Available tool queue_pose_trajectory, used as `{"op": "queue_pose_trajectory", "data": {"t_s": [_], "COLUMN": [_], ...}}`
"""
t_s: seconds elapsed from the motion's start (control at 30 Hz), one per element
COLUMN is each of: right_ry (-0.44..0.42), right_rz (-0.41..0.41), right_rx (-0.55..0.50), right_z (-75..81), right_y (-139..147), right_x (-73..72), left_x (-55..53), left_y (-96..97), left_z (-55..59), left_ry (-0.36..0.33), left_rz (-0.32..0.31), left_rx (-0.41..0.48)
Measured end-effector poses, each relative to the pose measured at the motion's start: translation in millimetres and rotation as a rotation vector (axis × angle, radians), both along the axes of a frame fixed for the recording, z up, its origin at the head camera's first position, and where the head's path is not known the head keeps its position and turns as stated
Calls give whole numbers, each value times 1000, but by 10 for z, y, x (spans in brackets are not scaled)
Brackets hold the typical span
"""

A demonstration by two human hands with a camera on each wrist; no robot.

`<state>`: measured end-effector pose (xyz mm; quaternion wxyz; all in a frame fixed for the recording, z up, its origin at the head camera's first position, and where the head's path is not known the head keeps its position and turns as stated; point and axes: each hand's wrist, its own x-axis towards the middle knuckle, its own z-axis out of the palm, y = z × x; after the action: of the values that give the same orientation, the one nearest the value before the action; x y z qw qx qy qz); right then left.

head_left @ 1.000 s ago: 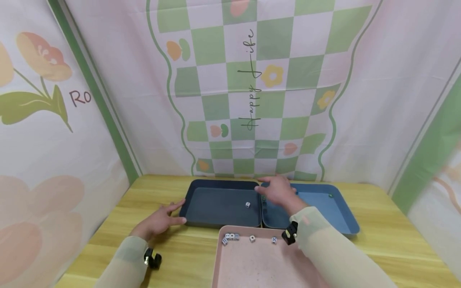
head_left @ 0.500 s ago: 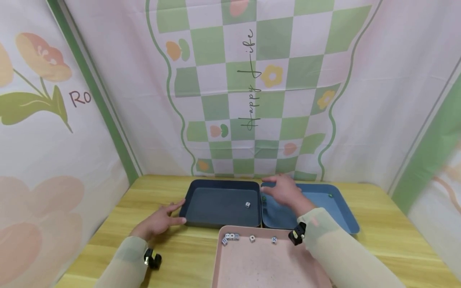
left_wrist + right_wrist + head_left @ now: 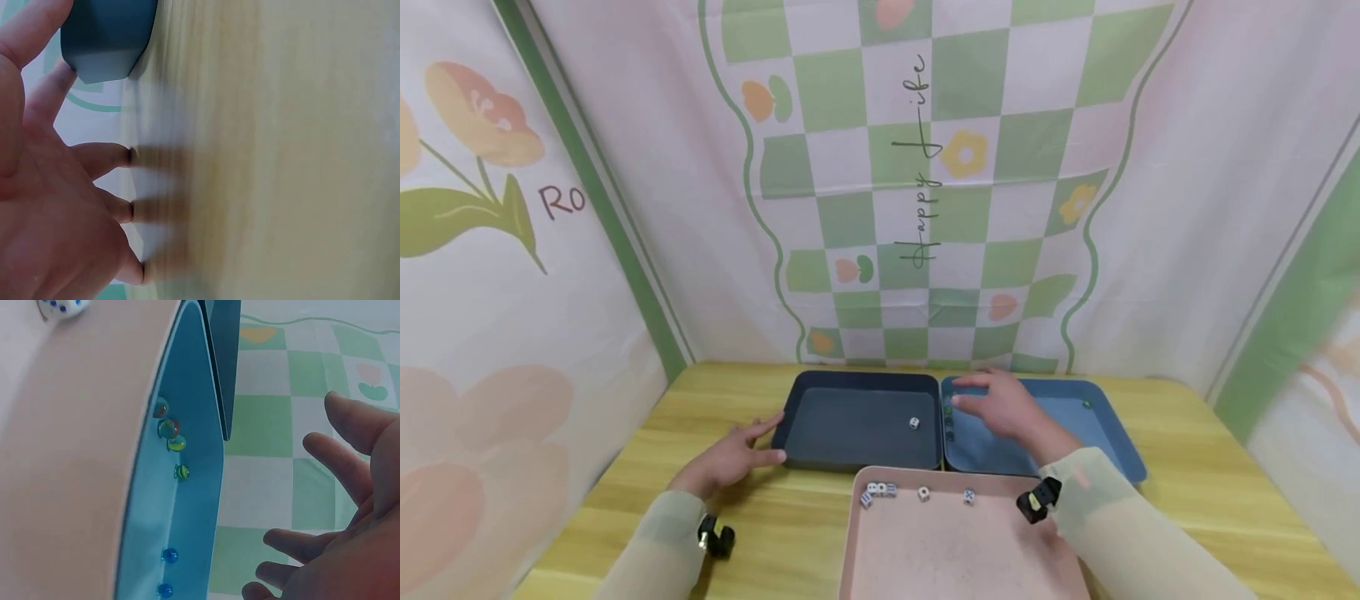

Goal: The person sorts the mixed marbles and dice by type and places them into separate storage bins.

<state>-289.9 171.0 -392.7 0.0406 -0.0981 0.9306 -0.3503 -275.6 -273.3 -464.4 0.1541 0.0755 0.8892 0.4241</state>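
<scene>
At the dark tray's [image 3: 850, 429] left edge, my left hand [image 3: 730, 457] is spread, with thumb and index finger against the tray wall. The left wrist view shows the other fingertips on the wooden table [image 3: 281, 156]. My right hand [image 3: 1009, 410] hovers over the left part of the blue tray [image 3: 1075, 437], its fingers loosely extended and holding nothing. Several glass marbles [image 3: 949, 411] line that tray's left side; a green marble [image 3: 1086, 404] lies at the far right. The right wrist view also shows blue marbles [image 3: 170, 555]. One white die [image 3: 914, 423] sits in the dark tray.
A pink tray [image 3: 962, 550] stands nearest the body, in front of the other two. Several white dice [image 3: 882, 489] lie along its far side, mostly at the left corner. A patterned curtain [image 3: 970, 200] hangs behind the table.
My right hand has drifted right, from the border between the dark and blue trays to over the blue tray, uncovering more marbles. My left hand has stayed in place.
</scene>
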Motion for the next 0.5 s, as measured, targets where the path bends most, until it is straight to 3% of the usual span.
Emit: {"op": "queue_pose_trajectory", "data": {"t_s": [0.5], "right_ry": [-51], "right_rz": [-16], "right_rx": [-62], "right_z": [-108], "right_y": [76], "right_x": [262], "left_x": [34], "left_y": [16], "left_z": [13], "left_ry": [13], "left_rz": [12], "left_rx": [-3]}}
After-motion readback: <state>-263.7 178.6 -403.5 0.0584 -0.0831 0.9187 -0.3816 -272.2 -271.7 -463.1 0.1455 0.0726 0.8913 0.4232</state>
